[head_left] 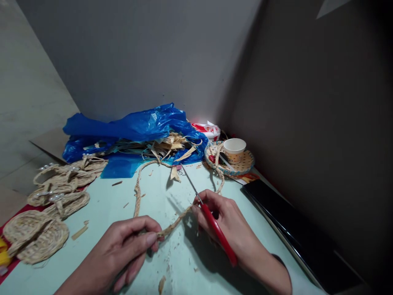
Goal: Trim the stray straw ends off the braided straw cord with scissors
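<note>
A braided straw cord (176,223) is stretched between my two hands above the table. My left hand (132,246) pinches it between thumb and fingers. My right hand (225,221) has its fingertips at the cord's other stretch and also holds red-handled scissors (216,231). The blades point away from me, up and to the left; they look closed together. From my left hand the cord loops back toward a blue plastic bag (132,127). Another length of cord (219,174) runs from near my right hand up onto a woven plate.
Dry straw strips (172,143) stick out of the bag. Several small woven straw slippers (39,233) lie at the left. The woven plate (248,164) carries a paper cup (235,148). At the right lies a flat black glossy object (294,233). Straw scraps dot the pale green table (104,246).
</note>
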{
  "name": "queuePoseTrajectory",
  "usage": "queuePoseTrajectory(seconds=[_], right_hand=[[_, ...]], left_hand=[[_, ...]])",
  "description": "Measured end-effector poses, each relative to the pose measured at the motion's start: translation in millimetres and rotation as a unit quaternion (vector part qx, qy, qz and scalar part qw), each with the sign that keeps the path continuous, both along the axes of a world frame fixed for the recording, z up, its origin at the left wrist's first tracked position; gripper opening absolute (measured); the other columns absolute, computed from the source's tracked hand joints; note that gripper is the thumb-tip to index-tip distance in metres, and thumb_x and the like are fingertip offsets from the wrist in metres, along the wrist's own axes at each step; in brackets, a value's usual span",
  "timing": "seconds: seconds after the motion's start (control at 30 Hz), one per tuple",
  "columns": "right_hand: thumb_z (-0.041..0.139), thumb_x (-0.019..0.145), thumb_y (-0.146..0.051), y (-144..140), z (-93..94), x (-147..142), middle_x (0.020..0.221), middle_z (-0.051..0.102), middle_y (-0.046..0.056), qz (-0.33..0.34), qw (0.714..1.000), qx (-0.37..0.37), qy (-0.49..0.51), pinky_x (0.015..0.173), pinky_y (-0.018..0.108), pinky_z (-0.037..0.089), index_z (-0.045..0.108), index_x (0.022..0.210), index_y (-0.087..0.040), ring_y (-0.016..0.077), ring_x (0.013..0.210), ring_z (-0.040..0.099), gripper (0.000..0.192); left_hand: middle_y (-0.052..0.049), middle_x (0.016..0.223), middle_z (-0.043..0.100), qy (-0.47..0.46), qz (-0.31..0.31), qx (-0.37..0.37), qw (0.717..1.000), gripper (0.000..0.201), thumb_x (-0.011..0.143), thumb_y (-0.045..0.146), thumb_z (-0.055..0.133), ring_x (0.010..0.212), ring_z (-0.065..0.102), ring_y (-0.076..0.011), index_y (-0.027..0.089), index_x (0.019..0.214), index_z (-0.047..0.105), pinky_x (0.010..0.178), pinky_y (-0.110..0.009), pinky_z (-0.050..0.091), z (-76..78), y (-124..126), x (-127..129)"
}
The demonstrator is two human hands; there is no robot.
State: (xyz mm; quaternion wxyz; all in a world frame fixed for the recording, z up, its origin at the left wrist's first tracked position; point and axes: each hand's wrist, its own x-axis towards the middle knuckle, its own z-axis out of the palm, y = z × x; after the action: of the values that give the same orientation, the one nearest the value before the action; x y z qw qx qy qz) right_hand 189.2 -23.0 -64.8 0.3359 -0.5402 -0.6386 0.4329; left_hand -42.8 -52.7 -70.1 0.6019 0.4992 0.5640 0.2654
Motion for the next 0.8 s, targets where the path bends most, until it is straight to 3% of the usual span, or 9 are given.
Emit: queuePoseTrajectory(seconds=[0.1,0.23,0.57,0.63,0.7,0.8], right_hand=[[0.063,0.086,-0.033,0.9,-5.5,-1.1,0.056,0.055,-0.005,-0.004,0.999,0.038,-0.002,0.048,0.022,0.034,0.055,0.084,-0.023,0.0116,0.048,0.041,0.013],[0.063,0.089,-0.034,-0.4,-5.7,-0.7,0.057,0.055,-0.008,-0.001,0.997,0.069,-0.023,0.054,0.022,0.034,0.054,0.102,-0.024,0.0128,0.053,0.037,0.019],[0.068,0.087,-0.026,-10.8,-0.7,-1.0,0.061,0.053,-0.011,0.021,0.992,0.117,-0.031,0.054,0.021,0.034,0.048,0.102,-0.027,0.0117,0.053,0.036,0.025],[0.068,0.086,-0.026,-11.6,-0.5,-0.8,0.061,0.053,-0.011,0.029,0.994,0.104,-0.031,0.054,0.021,0.034,0.048,0.102,-0.027,0.0118,0.053,0.037,0.026],[0.068,0.086,-0.028,-12.0,1.0,-0.7,0.060,0.053,-0.011,0.039,0.995,0.086,-0.034,0.055,0.022,0.034,0.047,0.097,-0.027,0.0119,0.053,0.039,0.024],[0.067,0.087,-0.032,-13.4,6.9,-0.9,0.060,0.051,-0.010,0.064,0.995,0.053,-0.056,0.055,0.023,0.033,0.044,0.087,-0.026,0.0123,0.055,0.041,0.023]], left_hand=[[0.006,0.060,0.054,-0.070,0.031,-0.038,0.996,0.032,0.083,0.052,0.072,0.037,0.023,-0.0021,0.020,0.080,0.067,0.037,-0.021,0.011,5.5,-4.3,5.1],[0.013,0.051,0.031,-0.101,0.060,-0.033,0.993,0.037,0.078,0.055,0.076,0.044,0.013,-0.0045,0.020,0.079,0.068,0.042,-0.021,0.007,10.6,-7.5,8.9],[0.013,0.053,0.024,-0.141,0.143,-0.008,0.980,0.037,0.073,0.054,0.083,0.048,0.009,-0.0057,0.019,0.081,0.076,0.042,-0.019,0.009,-0.9,-2.6,-1.8],[0.010,0.053,0.035,-0.116,0.160,-0.001,0.980,0.040,0.070,0.056,0.084,0.047,0.017,-0.0051,0.019,0.081,0.079,0.042,-0.017,0.015,0.4,-4.3,0.1],[0.004,0.061,0.057,-0.065,0.193,0.028,0.979,0.036,0.069,0.056,0.083,0.050,0.038,-0.0066,0.022,0.081,0.080,0.046,-0.016,0.030,3.2,-6.2,3.4],[0.000,0.081,0.077,0.060,0.219,0.196,0.954,0.020,0.074,0.047,0.078,0.074,0.065,-0.0163,0.028,0.075,0.080,0.065,-0.021,0.049,4.3,-6.8,3.6]])
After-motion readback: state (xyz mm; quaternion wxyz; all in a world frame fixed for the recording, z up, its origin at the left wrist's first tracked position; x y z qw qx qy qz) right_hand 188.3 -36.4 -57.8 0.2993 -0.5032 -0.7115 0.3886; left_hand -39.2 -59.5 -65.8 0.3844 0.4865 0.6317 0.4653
